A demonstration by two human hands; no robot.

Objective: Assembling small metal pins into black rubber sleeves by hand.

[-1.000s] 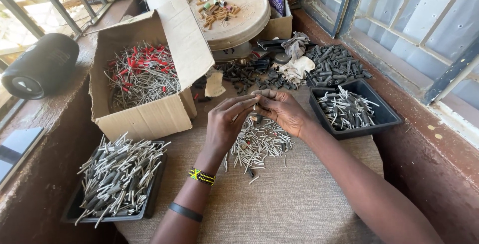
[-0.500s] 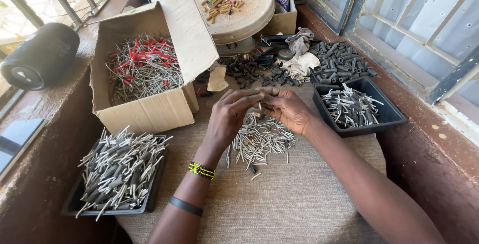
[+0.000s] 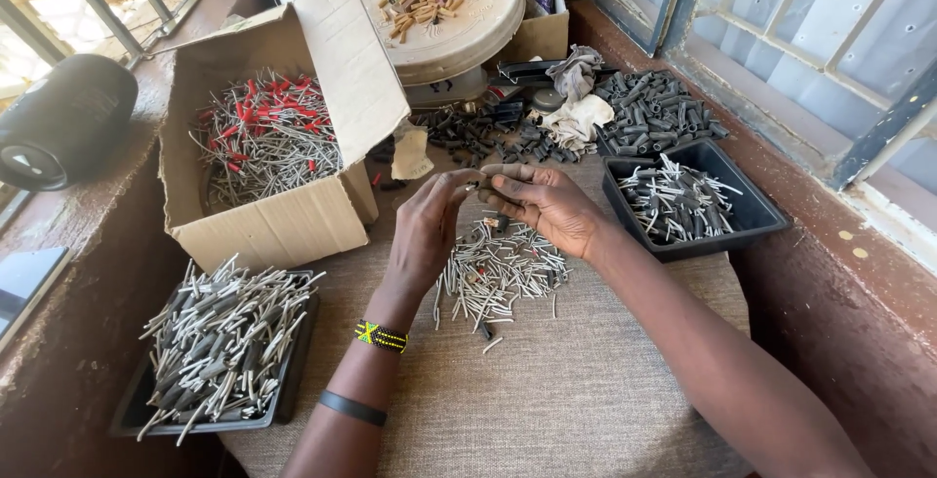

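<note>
Both hands have lifted slightly off the pin pile (image 3: 498,268); left hand (image 3: 427,229) and right hand (image 3: 547,207) pinch a small sleeve (image 3: 485,186) lying crosswise between their fingertips.

A small dark sleeve piece (image 3: 485,188) is pinched between the fingertips of both hands, lying about level, above a loose pile of short grey metal pins (image 3: 500,268). The pins are spread flat on the woven cloth, pointing many ways.
</note>
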